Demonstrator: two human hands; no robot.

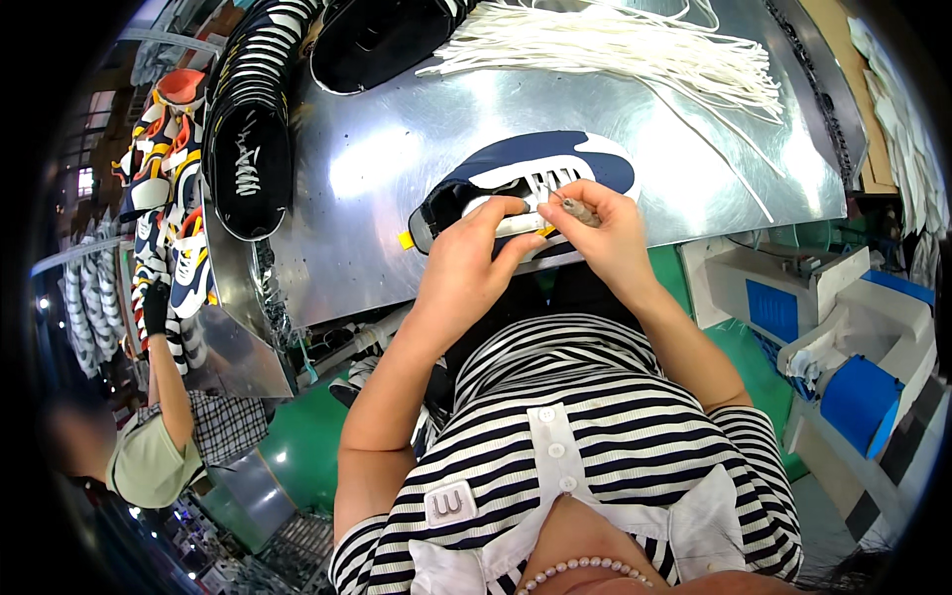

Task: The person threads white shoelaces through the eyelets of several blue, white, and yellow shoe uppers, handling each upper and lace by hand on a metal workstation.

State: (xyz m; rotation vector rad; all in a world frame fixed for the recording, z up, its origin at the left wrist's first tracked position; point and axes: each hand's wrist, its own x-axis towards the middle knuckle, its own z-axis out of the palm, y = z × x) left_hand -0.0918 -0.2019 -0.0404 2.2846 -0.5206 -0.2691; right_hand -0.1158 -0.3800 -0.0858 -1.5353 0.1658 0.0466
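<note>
Black-and-white striped short-sleeved top, white collar and button placket, small grey chest patch, pearl bead necklace, bare forearms

A small yellow tag projected from the heel of the navy-and-white shoe, and a rectangular grey patch sat on the striped shirt.
</note>
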